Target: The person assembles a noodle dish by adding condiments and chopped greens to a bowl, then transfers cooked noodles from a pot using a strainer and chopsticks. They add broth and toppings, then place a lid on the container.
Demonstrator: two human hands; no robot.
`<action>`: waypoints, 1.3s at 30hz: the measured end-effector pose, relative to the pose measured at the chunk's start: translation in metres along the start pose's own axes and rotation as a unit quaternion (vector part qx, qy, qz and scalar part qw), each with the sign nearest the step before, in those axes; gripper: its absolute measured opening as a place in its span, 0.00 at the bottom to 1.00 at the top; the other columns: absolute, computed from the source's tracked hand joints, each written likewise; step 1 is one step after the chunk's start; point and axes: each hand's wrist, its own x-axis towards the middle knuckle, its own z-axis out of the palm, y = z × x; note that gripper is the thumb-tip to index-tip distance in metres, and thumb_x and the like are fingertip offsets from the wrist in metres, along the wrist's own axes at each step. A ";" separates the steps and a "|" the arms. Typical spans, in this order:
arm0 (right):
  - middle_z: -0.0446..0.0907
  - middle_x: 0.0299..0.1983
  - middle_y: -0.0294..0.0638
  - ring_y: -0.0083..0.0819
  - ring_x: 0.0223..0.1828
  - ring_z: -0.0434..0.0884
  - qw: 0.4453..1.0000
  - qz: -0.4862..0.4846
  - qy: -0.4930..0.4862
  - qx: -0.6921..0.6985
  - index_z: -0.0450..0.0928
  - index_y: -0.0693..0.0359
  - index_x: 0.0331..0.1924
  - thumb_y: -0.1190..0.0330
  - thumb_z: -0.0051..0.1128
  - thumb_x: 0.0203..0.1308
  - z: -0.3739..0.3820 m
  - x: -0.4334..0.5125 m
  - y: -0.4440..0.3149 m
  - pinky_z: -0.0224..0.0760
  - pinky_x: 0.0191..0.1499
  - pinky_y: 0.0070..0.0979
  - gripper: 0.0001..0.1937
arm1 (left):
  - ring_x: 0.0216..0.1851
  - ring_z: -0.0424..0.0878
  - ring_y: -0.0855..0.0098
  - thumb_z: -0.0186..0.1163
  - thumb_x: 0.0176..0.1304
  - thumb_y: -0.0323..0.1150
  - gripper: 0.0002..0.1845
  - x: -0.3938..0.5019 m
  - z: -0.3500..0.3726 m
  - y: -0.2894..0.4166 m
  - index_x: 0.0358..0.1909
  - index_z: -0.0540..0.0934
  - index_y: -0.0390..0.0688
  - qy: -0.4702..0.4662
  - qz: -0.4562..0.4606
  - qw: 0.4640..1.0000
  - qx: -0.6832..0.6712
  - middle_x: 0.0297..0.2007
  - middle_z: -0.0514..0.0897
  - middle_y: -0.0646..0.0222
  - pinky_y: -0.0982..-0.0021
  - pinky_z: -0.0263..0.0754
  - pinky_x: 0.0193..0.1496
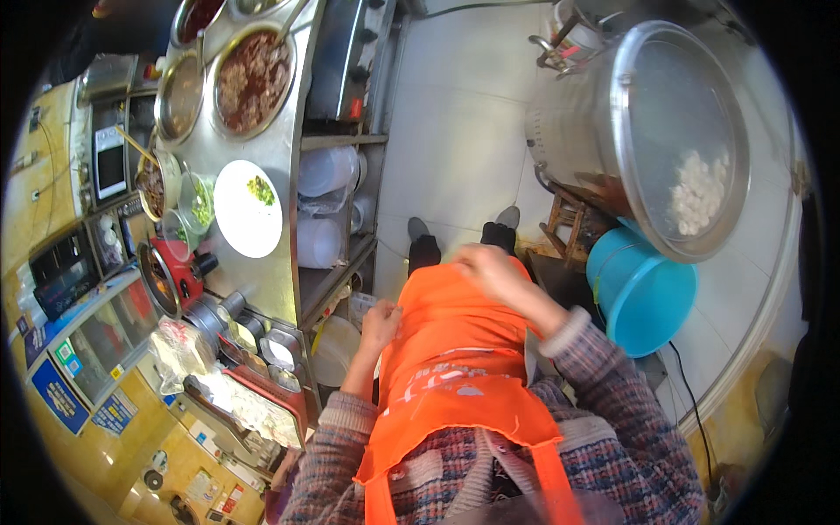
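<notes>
My left hand is beside the left edge of my orange apron, its fingers loosely curled. In front of the apron's lower part is my right hand, bent at the wrist and slightly blurred. I cannot tell whether either hand pinches the apron cloth. On the steel counter to my left lies a white plate with a small heap of chopped greens. A large steel pot stands to my right, with white pieces in cloudy liquid.
Beyond the plate are a steel basin of meat in red sauce and a red cooker. Metal canisters crowd the counter's near end. At right, a turquoise bucket sits by a wooden stool; a black cable runs along the floor.
</notes>
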 end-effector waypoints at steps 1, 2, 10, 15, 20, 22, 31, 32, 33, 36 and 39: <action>0.82 0.36 0.50 0.52 0.38 0.82 0.999 -0.009 -0.040 0.021 0.80 0.62 0.34 0.68 0.55 0.61 0.035 0.030 -0.001 0.75 0.39 0.42 0.06 | 0.17 0.81 0.74 0.58 0.66 0.34 0.11 -0.006 -0.003 -0.018 0.38 0.79 0.34 0.007 -0.010 1.000 -0.029 0.21 0.82 0.63 0.69 0.74 0.23; 0.81 0.34 0.50 0.51 0.37 0.82 0.998 -0.053 -0.016 -0.004 0.79 0.62 0.33 0.71 0.55 0.60 0.075 0.066 -0.005 0.75 0.39 0.43 0.04 | 0.17 0.81 0.74 0.58 0.67 0.34 0.11 -0.008 -0.009 -0.034 0.37 0.79 0.35 0.013 -0.022 0.998 -0.059 0.20 0.82 0.63 0.70 0.74 0.22; 0.79 0.41 0.51 0.49 0.46 0.81 0.954 -0.267 0.083 -0.108 0.79 0.67 0.40 0.76 0.52 0.54 0.299 0.281 -0.009 0.78 0.44 0.40 0.10 | 0.22 0.79 0.79 0.57 0.68 0.32 0.08 -0.039 -0.036 -0.169 0.36 0.78 0.36 0.063 -0.039 0.993 -0.096 0.22 0.81 0.68 0.73 0.74 0.27; 0.78 0.43 0.47 0.42 0.46 0.82 0.910 -0.329 0.048 -0.248 0.81 0.63 0.41 0.75 0.52 0.53 0.335 0.317 0.023 0.79 0.44 0.35 0.11 | 0.24 0.77 0.81 0.57 0.68 0.29 0.06 -0.053 -0.049 -0.206 0.36 0.77 0.36 0.068 -0.097 0.967 -0.227 0.23 0.81 0.69 0.75 0.74 0.27; 0.82 0.36 0.46 0.43 0.40 0.83 0.906 -0.368 0.079 -0.195 0.83 0.61 0.35 0.75 0.54 0.51 0.339 0.330 0.041 0.76 0.42 0.38 0.08 | 0.22 0.79 0.78 0.54 0.69 0.26 0.04 -0.053 -0.048 -0.203 0.37 0.76 0.36 0.027 -0.120 0.953 -0.278 0.23 0.81 0.67 0.75 0.73 0.27; 0.84 0.36 0.46 0.44 0.40 0.84 0.882 -0.391 0.078 -0.250 0.84 0.61 0.38 0.76 0.54 0.52 0.332 0.328 0.033 0.75 0.44 0.39 0.10 | 0.21 0.79 0.78 0.55 0.69 0.27 0.05 -0.054 -0.046 -0.201 0.37 0.76 0.36 0.025 -0.118 0.960 -0.253 0.23 0.81 0.67 0.75 0.74 0.27; 0.78 0.56 0.53 0.48 0.57 0.78 0.964 -0.267 -0.015 -0.016 0.75 0.65 0.57 0.75 0.50 0.60 0.303 0.305 -0.002 0.72 0.59 0.36 0.19 | 0.24 0.84 0.74 0.57 0.65 0.31 0.08 -0.060 -0.015 -0.205 0.37 0.77 0.35 0.052 -0.133 0.954 -0.264 0.24 0.85 0.64 0.72 0.77 0.31; 0.78 0.55 0.54 0.48 0.57 0.78 0.950 -0.303 -0.010 -0.072 0.75 0.65 0.57 0.73 0.51 0.60 0.302 0.307 -0.002 0.72 0.59 0.36 0.20 | 0.24 0.84 0.74 0.57 0.65 0.32 0.09 -0.060 -0.011 -0.203 0.37 0.77 0.35 0.056 -0.130 0.954 -0.266 0.25 0.85 0.64 0.71 0.77 0.31; 0.78 0.55 0.54 0.48 0.56 0.78 0.938 -0.309 -0.022 -0.153 0.75 0.65 0.57 0.72 0.52 0.60 0.300 0.309 -0.001 0.72 0.59 0.36 0.20 | 0.23 0.84 0.74 0.58 0.65 0.32 0.09 -0.060 -0.009 -0.199 0.37 0.78 0.35 0.053 -0.144 0.949 -0.277 0.25 0.85 0.63 0.71 0.77 0.31; 0.78 0.55 0.54 0.52 0.55 0.77 0.911 -0.333 -0.099 -0.221 0.80 0.61 0.51 0.68 0.58 0.54 0.281 0.301 -0.012 0.71 0.58 0.40 0.19 | 0.26 0.84 0.74 0.60 0.64 0.33 0.09 -0.063 -0.006 -0.176 0.38 0.79 0.36 0.070 -0.148 0.956 -0.242 0.26 0.85 0.65 0.71 0.78 0.34; 0.81 0.42 0.52 0.52 0.41 0.81 0.900 -0.214 -0.241 -0.293 0.80 0.64 0.34 0.69 0.56 0.52 0.233 0.264 -0.046 0.76 0.44 0.42 0.08 | 0.30 0.84 0.74 0.64 0.63 0.35 0.10 -0.068 -0.010 -0.140 0.36 0.80 0.37 0.202 0.033 0.958 -0.200 0.27 0.84 0.65 0.72 0.77 0.35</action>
